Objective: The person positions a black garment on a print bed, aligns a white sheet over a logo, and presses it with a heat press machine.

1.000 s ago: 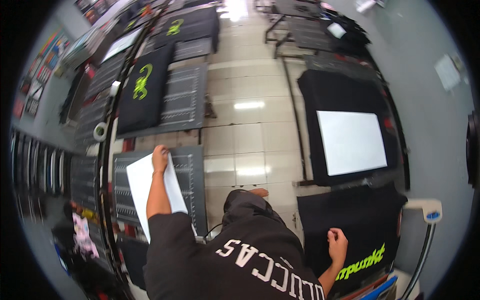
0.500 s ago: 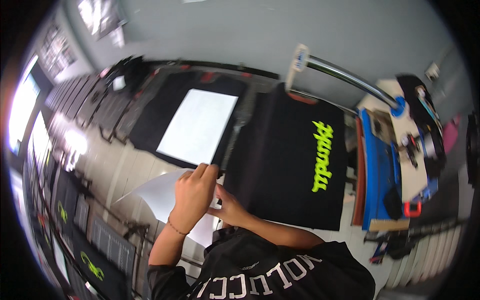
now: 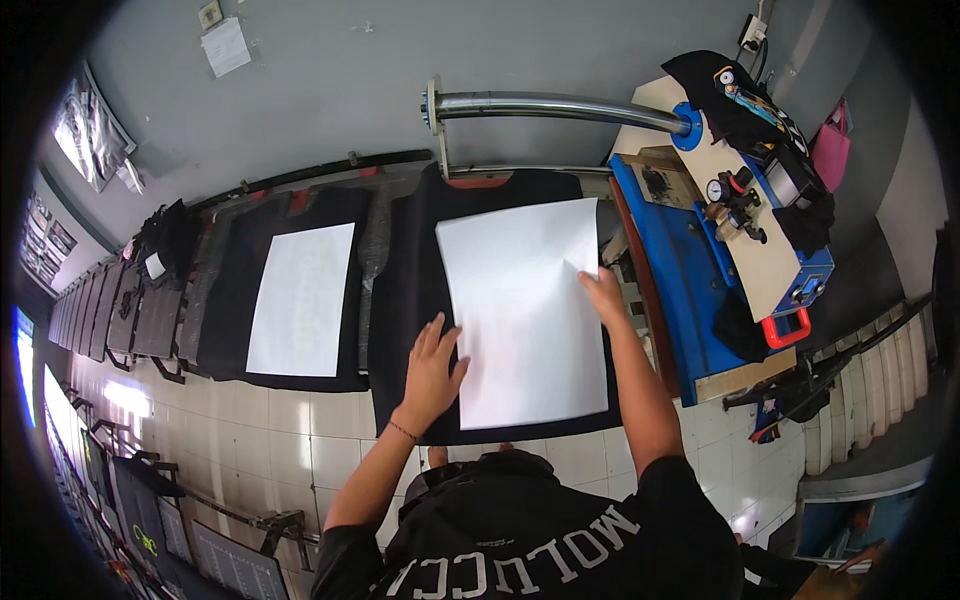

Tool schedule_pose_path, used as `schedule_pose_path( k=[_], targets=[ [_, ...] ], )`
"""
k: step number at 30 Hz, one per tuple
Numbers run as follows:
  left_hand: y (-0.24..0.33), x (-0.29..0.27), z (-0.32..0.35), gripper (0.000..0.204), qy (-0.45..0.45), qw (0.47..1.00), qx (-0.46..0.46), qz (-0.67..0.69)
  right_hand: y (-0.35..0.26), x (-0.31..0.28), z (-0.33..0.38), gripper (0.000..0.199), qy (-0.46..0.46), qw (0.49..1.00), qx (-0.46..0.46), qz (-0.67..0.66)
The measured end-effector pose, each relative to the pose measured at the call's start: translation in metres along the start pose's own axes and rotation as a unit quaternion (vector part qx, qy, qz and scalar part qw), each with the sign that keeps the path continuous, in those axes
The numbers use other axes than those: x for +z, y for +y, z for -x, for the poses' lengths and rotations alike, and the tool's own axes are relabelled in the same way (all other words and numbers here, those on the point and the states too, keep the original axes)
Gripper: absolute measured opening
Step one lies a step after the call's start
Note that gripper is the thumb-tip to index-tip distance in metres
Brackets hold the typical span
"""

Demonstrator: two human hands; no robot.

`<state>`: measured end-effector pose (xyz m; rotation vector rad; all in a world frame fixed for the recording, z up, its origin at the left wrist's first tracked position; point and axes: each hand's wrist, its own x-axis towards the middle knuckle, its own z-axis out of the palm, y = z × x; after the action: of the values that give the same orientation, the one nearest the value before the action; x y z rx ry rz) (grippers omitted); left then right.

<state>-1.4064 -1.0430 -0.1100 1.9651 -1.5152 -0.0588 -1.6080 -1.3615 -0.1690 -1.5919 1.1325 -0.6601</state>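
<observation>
A large white sheet of paper (image 3: 525,340) lies over the black shirt (image 3: 400,250) in front of me, hiding the middle of it. My right hand (image 3: 605,298) pinches the sheet's right edge, and a small crease shows in the paper beside the fingertips. At the left edge is my left hand (image 3: 433,375), its fingers spread and the fingertips close to or touching the paper. To the left, a second white sheet (image 3: 302,300) rests flat on another black shirt (image 3: 222,330).
A blue press machine (image 3: 670,280) with a gauge and a red handle (image 3: 787,328) stands at the right. A metal pole (image 3: 560,108) reaches from it above the far end of the shirts. More grey boards (image 3: 120,310) run along the left.
The curled sheet in my hands has moved right and now covers the shirt's neon lettering. My hands have separated to its two sides. The head view has turned.
</observation>
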Motion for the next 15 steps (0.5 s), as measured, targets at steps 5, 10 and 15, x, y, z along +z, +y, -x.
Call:
schedule_pose_path(
  k=[5,10,15],
  targets=[
    [0.002,0.044,0.045,0.052,-0.039,0.998,-0.039,-0.034,0.041,-0.001,-0.082,0.038,0.017,0.995,-0.015,0.101],
    [0.011,0.063,0.052,0.051,-0.083,0.991,-0.024,-0.106,0.042,-0.011,-0.098,0.050,0.095,0.956,-0.023,0.276],
    [0.006,0.060,0.059,0.047,-0.060,0.990,-0.035,-0.126,-0.082,-0.052,0.035,0.046,0.147,0.968,-0.198,0.040]
  ],
)
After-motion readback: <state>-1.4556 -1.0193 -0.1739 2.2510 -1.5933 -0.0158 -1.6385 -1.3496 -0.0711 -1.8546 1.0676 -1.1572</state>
